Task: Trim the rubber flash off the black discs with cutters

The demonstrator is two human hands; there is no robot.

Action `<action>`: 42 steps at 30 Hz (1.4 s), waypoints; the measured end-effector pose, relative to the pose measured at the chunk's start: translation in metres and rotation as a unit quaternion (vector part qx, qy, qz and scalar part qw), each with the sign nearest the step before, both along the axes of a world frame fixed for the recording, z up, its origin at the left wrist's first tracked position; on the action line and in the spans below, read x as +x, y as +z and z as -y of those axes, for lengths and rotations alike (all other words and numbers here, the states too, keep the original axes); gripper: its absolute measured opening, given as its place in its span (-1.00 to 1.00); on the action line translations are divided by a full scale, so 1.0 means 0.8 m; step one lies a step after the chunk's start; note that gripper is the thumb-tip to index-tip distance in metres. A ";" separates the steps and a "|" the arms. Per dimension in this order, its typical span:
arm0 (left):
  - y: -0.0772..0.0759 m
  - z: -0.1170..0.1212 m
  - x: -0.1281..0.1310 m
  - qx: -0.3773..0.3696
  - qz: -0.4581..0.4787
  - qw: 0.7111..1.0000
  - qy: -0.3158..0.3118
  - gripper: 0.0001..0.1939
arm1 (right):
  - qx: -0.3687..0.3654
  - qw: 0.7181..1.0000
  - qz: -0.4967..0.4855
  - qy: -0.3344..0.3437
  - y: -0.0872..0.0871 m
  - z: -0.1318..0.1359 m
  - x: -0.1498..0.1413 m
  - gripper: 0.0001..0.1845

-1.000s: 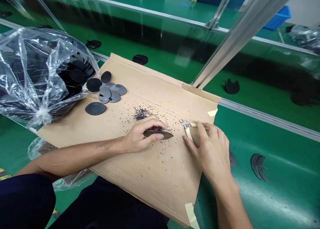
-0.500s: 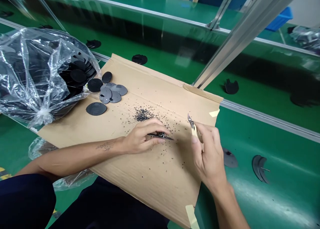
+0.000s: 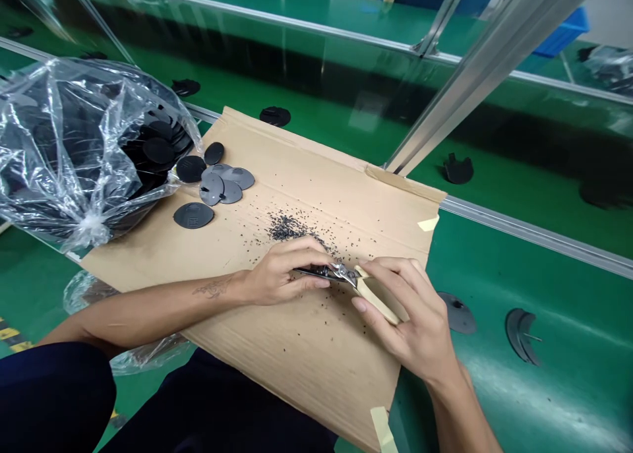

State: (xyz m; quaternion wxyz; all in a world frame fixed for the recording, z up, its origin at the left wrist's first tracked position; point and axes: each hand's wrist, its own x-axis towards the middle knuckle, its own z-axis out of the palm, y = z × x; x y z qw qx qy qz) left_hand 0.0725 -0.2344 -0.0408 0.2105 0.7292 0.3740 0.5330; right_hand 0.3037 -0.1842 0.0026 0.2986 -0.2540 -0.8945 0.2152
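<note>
Head view:
- A thin black plastic piece [image 3: 316, 273] is gripped edge-on between the thumb and fingers of the left hand [image 3: 281, 273], just above the middle of a cardboard sheet [image 3: 291, 354].
- Side cutters [image 3: 376, 300] with cream handles are clasped firmly in the right hand [image 3: 410, 314].
- The steel head of the cutters has been brought against the end of the black piece; half a second earlier it was held upright, well to the right and apart from the piece.
- The two hands are now almost touching, where a gap was seen before.
- Black granules [image 3: 287, 227] lie heaped and scattered on the cardboard.
- Dark grey plastic discs [image 3: 222, 186] are laid on the cardboard beside a clear plastic bag [image 3: 64, 143] filled with more discs.
- Further black pieces [image 3: 457, 169] rest on a green conveyor belt [image 3: 539, 235].
</note>
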 end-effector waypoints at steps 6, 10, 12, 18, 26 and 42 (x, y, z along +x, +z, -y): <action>-0.001 0.000 -0.001 0.009 -0.008 1.000 -0.011 -0.78 | 0.018 1.000 -0.003 0.013 -0.004 -0.004 0.002 -0.62; -0.003 0.000 0.000 0.018 -0.008 1.000 -0.012 -0.78 | 0.026 1.000 0.005 0.004 -0.001 -0.003 0.004 -0.61; -0.004 0.000 0.001 0.022 -0.007 1.000 -0.014 -0.76 | 0.030 1.000 0.006 0.006 0.000 -0.001 0.005 -0.60; -0.007 0.001 0.000 0.017 -0.019 1.000 -0.014 -0.75 | 0.027 1.000 0.011 0.004 0.003 -0.001 0.006 -0.62; -0.002 0.003 0.001 0.004 -0.033 0.999 0.014 -0.71 | -0.025 1.000 -0.012 0.008 0.002 -0.002 0.007 -0.71; -0.006 0.002 0.002 0.031 -0.057 0.998 -0.007 -0.80 | -0.042 0.999 -0.011 0.010 0.003 0.000 0.006 -0.71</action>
